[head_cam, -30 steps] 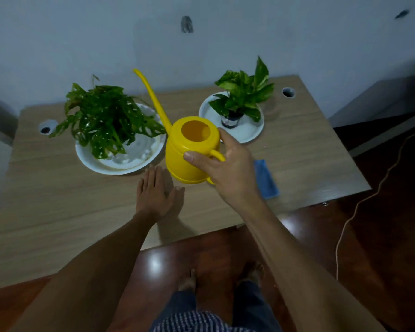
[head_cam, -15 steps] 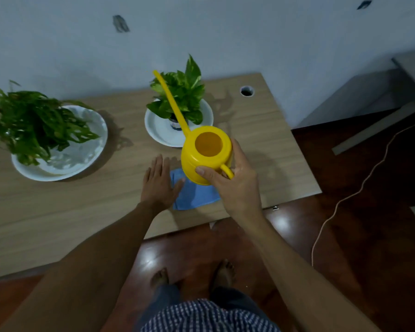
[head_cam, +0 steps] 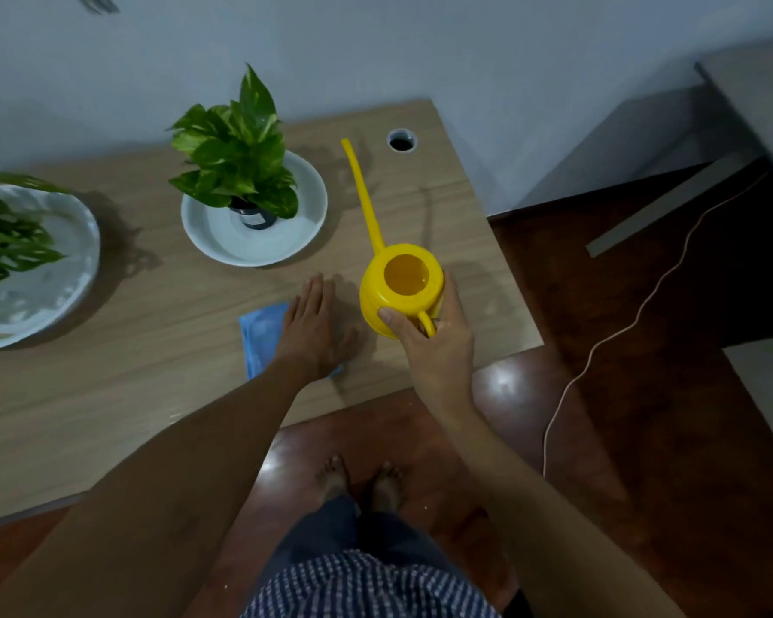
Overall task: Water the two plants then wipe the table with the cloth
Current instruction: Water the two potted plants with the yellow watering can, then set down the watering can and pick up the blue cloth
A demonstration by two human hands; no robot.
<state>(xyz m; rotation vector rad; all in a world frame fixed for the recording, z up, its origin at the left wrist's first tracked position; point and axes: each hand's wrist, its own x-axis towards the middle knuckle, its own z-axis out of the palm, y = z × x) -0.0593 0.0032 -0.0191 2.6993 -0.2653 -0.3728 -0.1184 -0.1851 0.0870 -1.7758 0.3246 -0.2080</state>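
While the wooden table (head_cam: pixel 108 394) is filling most of the head view, everything on it can be placed against the white saucer (head_cam: pixel 304 207) sitting near the table's far edge. Well to the left of that saucer, a larger white dish (head_cam: pixel 63 278) is running off the frame's left side, carrying a plant with dark, split leaves (head_cam: pixel 5 243). On the saucer itself a small dark pot (head_cam: pixel 253 216) is standing upright, holding a plant with broad, yellow-flecked leaves (head_cam: pixel 237 158). Pale markings on the pot are too small to read, and no other writing is showing.

Nearer the person than the saucer, a blue cloth (head_cam: pixel 262 334) is lying flat on the wood close to the table's near edge. The left hand (head_cam: pixel 315 327) is resting palm down on the cloth's right part, fingers spread and straight, gripping nothing.

Right of the saucer, a yellow watering can (head_cam: pixel 400 287) is being held upright close over the table's near right corner; whether its base is touching the wood cannot be told. Its long thin spout (head_cam: pixel 364 194) is pointing away toward the wall, passing just right of the saucer. The right hand (head_cam: pixel 438 345) is wrapping around the can's handle and body, thumb pressing the near side.

Beyond the saucer's right, a round cable hole (head_cam: pixel 401 140) is sitting at the far right corner. Farther right, a pale cord (head_cam: pixel 621 332) is snaking over the dark floor.
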